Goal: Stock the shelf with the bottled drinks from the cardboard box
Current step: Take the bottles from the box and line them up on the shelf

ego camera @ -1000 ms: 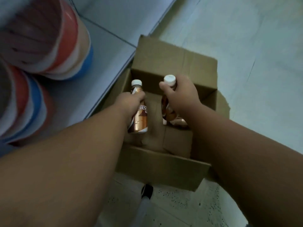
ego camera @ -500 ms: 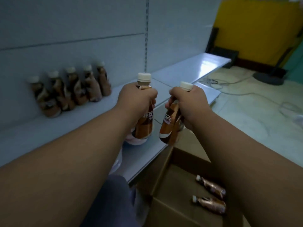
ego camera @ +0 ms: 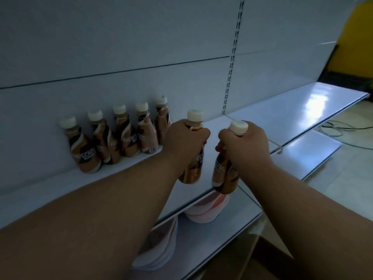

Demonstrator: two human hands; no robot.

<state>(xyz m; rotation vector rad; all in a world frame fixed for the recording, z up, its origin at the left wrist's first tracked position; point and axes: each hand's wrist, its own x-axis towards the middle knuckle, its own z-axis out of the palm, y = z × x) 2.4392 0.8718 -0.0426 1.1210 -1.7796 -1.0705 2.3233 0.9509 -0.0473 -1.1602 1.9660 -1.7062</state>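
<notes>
My left hand [ego camera: 184, 144] grips a brown coffee bottle with a white cap [ego camera: 193, 170] by its neck, held upright over the white shelf [ego camera: 272, 118]. My right hand [ego camera: 245, 146] grips a second such bottle [ego camera: 223, 176], tilted slightly, near the shelf's front edge. Several matching bottles [ego camera: 129, 138] stand in a row against the back panel, just left of my left hand. A corner of the cardboard box [ego camera: 268, 259] shows at the bottom right.
A lower shelf [ego camera: 222, 229] juts out beneath, with white and red striped packages [ego camera: 203, 209] under the upper shelf. Cables [ego camera: 339, 128] lie on the pale floor at right. A yellow wall [ego camera: 359, 37] stands at the far right.
Both hands lifted a bottle each out of the box and carried them up and forward over the shelf, toward the row of standing bottles. My view rose from the box to the shelf.
</notes>
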